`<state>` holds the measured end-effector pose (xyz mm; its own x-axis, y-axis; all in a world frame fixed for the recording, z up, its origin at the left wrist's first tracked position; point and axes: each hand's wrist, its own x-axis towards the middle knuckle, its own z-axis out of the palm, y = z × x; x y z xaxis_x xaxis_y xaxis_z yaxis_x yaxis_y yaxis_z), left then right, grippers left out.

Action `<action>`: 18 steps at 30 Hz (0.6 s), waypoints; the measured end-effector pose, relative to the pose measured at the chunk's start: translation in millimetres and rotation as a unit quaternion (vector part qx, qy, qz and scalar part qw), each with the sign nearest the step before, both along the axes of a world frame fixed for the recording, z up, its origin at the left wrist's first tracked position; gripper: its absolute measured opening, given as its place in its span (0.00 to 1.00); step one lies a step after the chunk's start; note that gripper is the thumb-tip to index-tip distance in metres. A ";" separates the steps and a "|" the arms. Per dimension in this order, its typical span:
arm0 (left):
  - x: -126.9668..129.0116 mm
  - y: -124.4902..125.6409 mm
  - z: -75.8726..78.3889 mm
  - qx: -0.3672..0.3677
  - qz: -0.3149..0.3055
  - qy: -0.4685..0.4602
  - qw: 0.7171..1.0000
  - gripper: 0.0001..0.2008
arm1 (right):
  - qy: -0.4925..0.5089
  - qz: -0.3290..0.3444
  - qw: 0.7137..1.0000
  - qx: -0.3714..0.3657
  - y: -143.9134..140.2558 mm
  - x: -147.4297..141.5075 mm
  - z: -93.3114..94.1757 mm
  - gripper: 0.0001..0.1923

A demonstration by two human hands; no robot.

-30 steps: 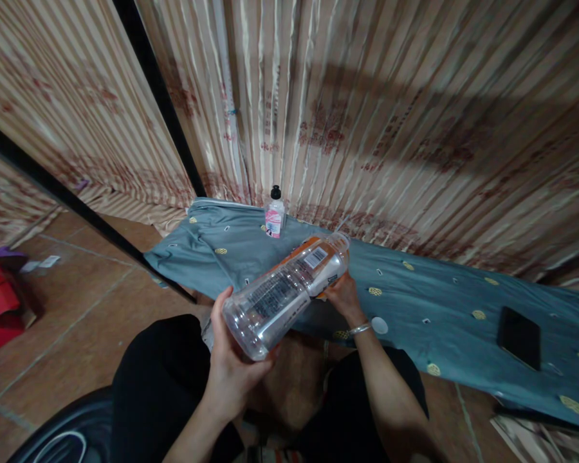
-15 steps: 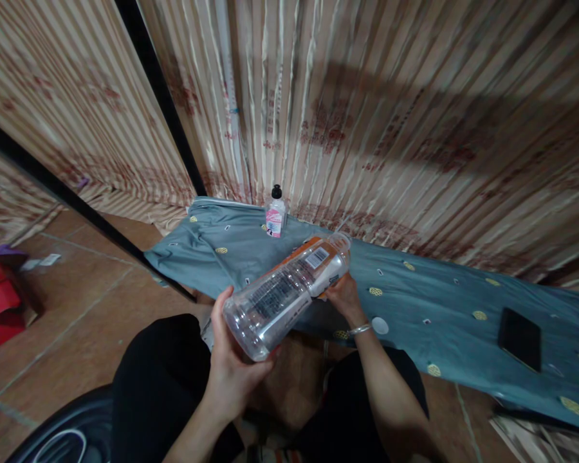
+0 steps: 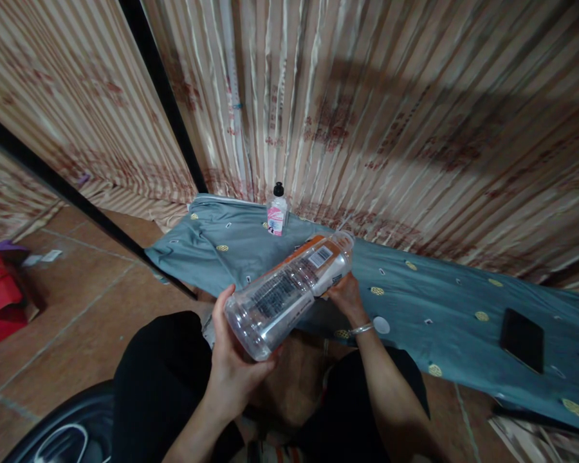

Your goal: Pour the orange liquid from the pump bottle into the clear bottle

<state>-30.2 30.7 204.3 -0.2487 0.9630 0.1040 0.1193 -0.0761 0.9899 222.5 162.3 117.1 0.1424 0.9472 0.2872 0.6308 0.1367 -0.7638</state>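
A large clear plastic bottle [image 3: 289, 297] with an orange and white label lies tilted between my hands, its neck toward the upper right and its base toward me. My left hand [image 3: 238, 354] wraps round the base, thumb and fingers on either side. Near the neck, my right hand [image 3: 346, 296] grips the bottle from below, its fingers partly hidden behind it. A thin clear strand or straw-like piece [image 3: 346, 220] shows at the mouth. Past the bottle, a small clear bottle [image 3: 276, 212] with a black cap and pink label stands upright on the teal cloth.
The teal patterned cloth [image 3: 444, 321] covers a long low surface. On it lie a white round cap [image 3: 381, 325] and a black phone [image 3: 522, 341]. A black pole [image 3: 161, 83] stands before the striped curtain [image 3: 289, 83]. A red box [image 3: 2, 299] sits on the tiled floor at left.
The view has shifted very slightly. Both hands keep the same hold on the large bottle, and nothing else has visibly moved.
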 end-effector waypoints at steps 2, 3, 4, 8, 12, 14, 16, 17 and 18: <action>-0.5 0.1 0.4 -0.001 -0.001 0.003 1.000 0.54 | 0.024 -0.006 1.000 -0.009 0.0 -0.3 0.5 0.36; -0.5 0.1 0.5 0.000 0.000 0.006 1.000 0.54 | 0.035 -0.010 0.999 -0.015 0.0 -0.3 0.5 0.36; -0.5 0.2 0.7 0.003 0.001 0.009 1.000 0.54 | 0.041 -0.011 0.999 -0.018 0.0 -0.3 0.5 0.36; 0.4 0.6 1.2 0.008 0.006 0.018 1.000 0.53 | 0.054 -0.016 0.998 -0.022 0.7 -0.3 -0.1 0.34; 1.3 1.0 0.7 0.012 0.010 0.015 1.000 0.53 | 0.050 -0.019 0.998 -0.021 1.3 -0.4 -0.5 0.35; 1.6 1.3 0.8 0.014 0.010 0.018 1.000 0.52 | 0.046 -0.017 0.999 -0.018 1.5 -0.1 -1.3 0.36; 1.9 1.5 1.5 0.016 0.008 0.019 1.000 0.51 | 0.045 -0.014 0.999 -0.015 1.7 0.6 -2.9 0.37; 2.0 1.7 2.0 0.017 0.008 0.019 1.000 0.51 | 0.044 -0.013 0.999 -0.016 1.9 1.0 -3.8 0.38; 2.1 2.0 2.6 0.017 0.008 0.019 1.000 0.50 | 0.040 -0.015 0.999 -0.017 2.0 1.5 -4.7 0.39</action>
